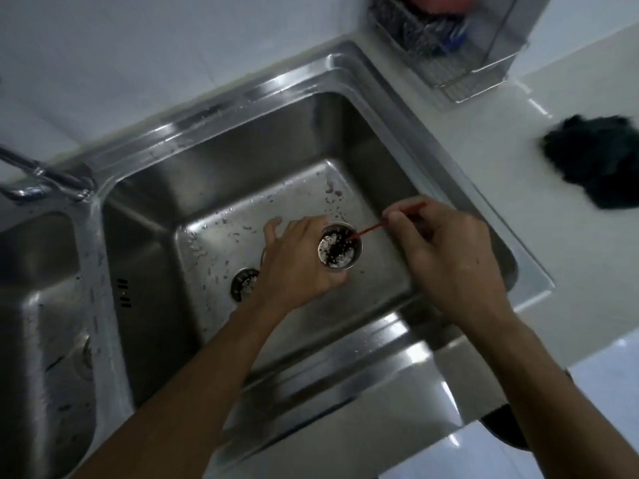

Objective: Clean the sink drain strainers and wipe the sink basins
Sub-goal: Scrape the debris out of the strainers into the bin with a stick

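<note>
Holding strainer (340, 248) over right basin (294, 140), left hand (297, 261) fingers curled round its side. Right hand (446, 257) fingers pinching thin red stick (380, 224), tip poked into dark bits inside strainer. Drain (243, 283) in basin floor, just beside left hand. Tap (45, 181) at back, near left basin (41, 305). Dark cloth (594, 160) on table (501, 133); wire rack (449, 46) beyond.

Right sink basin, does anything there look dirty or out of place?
Yes. The strainer is out of its drain, gripped by the left hand and caked with dark debris, which the right hand prods with a red stick. A reddish smear marks the basin floor near the far wall.
</note>
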A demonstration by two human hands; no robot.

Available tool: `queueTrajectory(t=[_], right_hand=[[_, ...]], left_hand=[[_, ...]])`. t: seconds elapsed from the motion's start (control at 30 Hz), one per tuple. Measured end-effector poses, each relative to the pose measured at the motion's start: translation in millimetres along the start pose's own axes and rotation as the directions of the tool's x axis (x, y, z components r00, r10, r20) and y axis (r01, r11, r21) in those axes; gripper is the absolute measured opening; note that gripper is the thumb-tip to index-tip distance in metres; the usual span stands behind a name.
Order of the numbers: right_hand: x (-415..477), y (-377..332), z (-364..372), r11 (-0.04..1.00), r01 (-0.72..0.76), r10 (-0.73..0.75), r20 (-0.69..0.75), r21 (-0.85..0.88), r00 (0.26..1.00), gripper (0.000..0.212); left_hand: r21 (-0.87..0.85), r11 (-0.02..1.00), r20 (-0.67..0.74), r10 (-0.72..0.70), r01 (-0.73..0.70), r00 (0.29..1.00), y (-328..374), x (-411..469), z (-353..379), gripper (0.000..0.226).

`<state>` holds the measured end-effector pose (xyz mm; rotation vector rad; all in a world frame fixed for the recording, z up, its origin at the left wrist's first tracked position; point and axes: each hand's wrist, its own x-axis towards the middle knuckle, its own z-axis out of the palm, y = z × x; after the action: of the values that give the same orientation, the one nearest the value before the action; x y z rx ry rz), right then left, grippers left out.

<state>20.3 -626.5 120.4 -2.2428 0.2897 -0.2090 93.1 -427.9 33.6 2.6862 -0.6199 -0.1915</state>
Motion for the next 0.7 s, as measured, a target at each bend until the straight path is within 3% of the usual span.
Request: queueTrajectory(t=[0.17, 0.27, 0.47, 0.7], right_hand=[[-43.3, 4.8, -86.1, 0.979, 0.009, 0.042, -0.244, 0.205, 0.969, 0.013], [-83.0, 24.1, -143.1, 0.961, 0.016, 0.094, -0.381, 0.277, 0.92, 0.014], [-167.5, 96.0, -241.1, 0.936, -0.071, 0.247, -0.499, 0.345, 0.831, 0.016], [-253.3, 218.8, -273.0, 0.872, -0.221, 0.444, -0.518, 0.436, 0.731, 0.016]], left_hand=[[-0.038, 0.99, -0.274, 0.12, -0.135, 0.954, 99.7, 11.7, -39.1, 0.075], [-0.032, 0.958, -0.35, 0.255, -0.283, 0.902, 174.0, 9.1, -35.9, 0.078], [-0.101, 0.856, -0.316, 0.456, -0.507, 0.832, 331.5, 1.0, 16.1, 0.083], [-0.284, 0.835, -0.104, 0.462, -0.471, 0.881, 430.5, -40.1, 146.3, 0.092]])
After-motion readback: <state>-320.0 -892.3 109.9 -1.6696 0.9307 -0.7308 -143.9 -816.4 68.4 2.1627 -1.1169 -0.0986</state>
